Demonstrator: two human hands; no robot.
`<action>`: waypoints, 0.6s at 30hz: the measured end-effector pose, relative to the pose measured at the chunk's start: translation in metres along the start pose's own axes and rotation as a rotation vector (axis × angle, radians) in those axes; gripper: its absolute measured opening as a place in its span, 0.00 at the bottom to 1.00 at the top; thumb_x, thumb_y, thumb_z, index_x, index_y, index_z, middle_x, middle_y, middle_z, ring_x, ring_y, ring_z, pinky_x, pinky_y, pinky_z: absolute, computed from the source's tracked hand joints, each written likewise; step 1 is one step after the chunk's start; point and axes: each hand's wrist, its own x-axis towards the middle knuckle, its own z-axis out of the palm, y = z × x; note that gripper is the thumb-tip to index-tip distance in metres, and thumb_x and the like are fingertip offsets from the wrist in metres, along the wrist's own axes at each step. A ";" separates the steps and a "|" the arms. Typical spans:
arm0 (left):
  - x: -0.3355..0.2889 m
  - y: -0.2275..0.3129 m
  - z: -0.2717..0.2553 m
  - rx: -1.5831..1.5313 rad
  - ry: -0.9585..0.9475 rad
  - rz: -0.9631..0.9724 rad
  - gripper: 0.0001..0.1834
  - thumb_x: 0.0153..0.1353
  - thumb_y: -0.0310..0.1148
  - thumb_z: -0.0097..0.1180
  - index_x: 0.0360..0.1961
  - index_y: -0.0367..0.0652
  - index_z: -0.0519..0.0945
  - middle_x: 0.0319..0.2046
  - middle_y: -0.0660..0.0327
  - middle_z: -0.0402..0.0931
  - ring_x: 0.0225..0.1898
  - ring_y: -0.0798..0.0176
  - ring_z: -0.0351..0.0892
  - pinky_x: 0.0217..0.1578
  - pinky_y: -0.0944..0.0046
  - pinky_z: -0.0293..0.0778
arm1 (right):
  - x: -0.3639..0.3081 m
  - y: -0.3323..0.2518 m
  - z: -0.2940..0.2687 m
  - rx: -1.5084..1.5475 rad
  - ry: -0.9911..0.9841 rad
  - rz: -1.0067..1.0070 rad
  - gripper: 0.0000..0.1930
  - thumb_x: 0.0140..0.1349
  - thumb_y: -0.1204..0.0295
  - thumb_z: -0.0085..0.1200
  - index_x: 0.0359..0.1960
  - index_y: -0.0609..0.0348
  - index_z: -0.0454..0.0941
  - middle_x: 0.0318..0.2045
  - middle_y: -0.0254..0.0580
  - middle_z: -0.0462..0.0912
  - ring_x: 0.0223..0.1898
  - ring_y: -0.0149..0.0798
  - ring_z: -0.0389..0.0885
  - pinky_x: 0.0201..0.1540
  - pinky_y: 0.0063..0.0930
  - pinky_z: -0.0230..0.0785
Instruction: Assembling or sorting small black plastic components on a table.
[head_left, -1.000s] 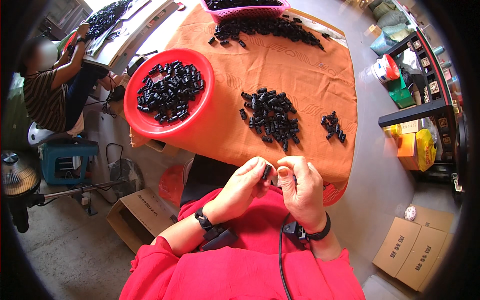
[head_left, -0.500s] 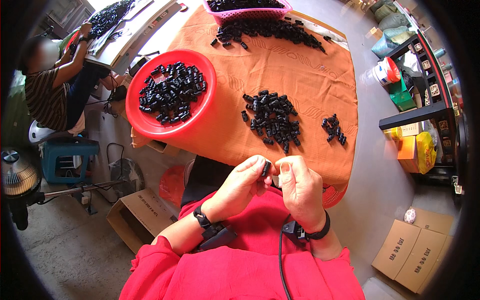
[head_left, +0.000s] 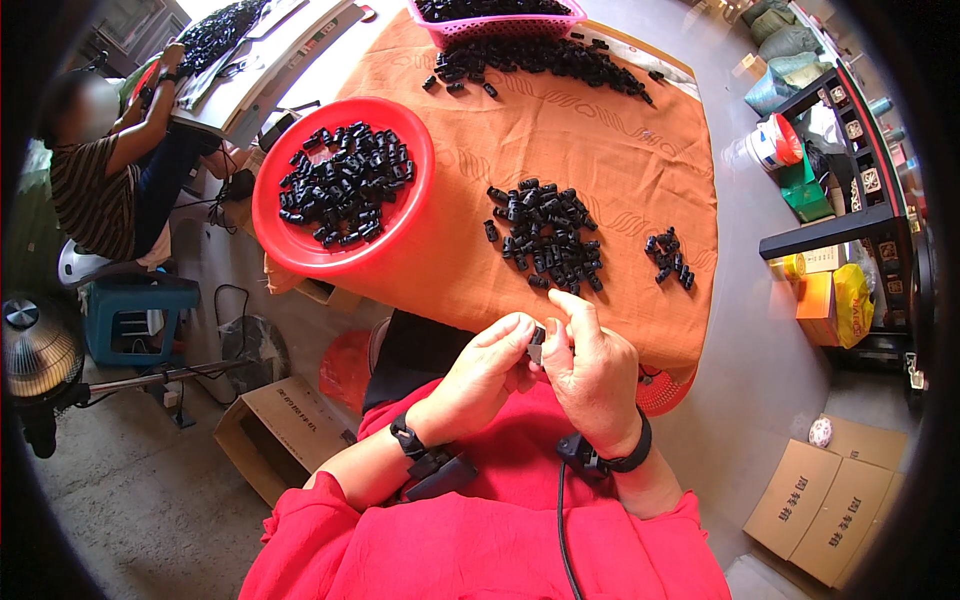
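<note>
My left hand pinches a small black cylindrical plastic part between thumb and fingers, above my lap at the table's near edge. My right hand meets it from the other side, its thumb against the part. The right index finger is raised and points toward the table; the other right fingers curl in and are partly hidden. Just beyond my hands, a pile of similar black parts lies on the orange cloth. A smaller group of black parts is to its right.
A red basin of black parts stands at the table's left. At the far side are a pink basket and a spread of black parts. Another person sits far left. A cardboard box and a fan stand lower left.
My right index finger has lifted off the thumb and stretched out toward the pile. The right thumb has come against the black part, which stays in my left hand.
</note>
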 end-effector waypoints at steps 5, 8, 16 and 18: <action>0.000 0.000 0.002 0.003 0.011 0.004 0.11 0.76 0.42 0.45 0.43 0.47 0.75 0.34 0.70 0.73 0.34 0.75 0.69 0.37 0.71 0.66 | 0.000 0.000 0.000 0.003 -0.004 0.002 0.14 0.66 0.72 0.54 0.52 0.62 0.75 0.21 0.46 0.82 0.25 0.50 0.83 0.30 0.42 0.74; 0.000 0.000 0.002 0.013 0.011 0.007 0.11 0.76 0.42 0.45 0.43 0.48 0.74 0.34 0.71 0.73 0.34 0.75 0.69 0.37 0.71 0.66 | -0.001 0.000 0.001 0.019 -0.010 0.029 0.14 0.66 0.72 0.54 0.52 0.62 0.75 0.21 0.46 0.82 0.25 0.50 0.83 0.30 0.42 0.74; -0.002 0.000 0.005 0.047 0.012 0.050 0.10 0.76 0.42 0.46 0.42 0.48 0.74 0.33 0.71 0.72 0.32 0.75 0.67 0.34 0.71 0.65 | -0.002 0.002 0.000 0.024 -0.054 0.027 0.13 0.68 0.70 0.53 0.51 0.60 0.75 0.24 0.48 0.83 0.27 0.51 0.83 0.31 0.44 0.73; -0.002 -0.001 0.006 0.062 0.012 0.073 0.10 0.76 0.41 0.47 0.42 0.48 0.74 0.32 0.71 0.71 0.32 0.75 0.67 0.34 0.71 0.64 | -0.003 0.001 -0.001 0.013 -0.059 0.016 0.13 0.68 0.71 0.52 0.51 0.60 0.75 0.25 0.49 0.84 0.28 0.52 0.84 0.31 0.44 0.74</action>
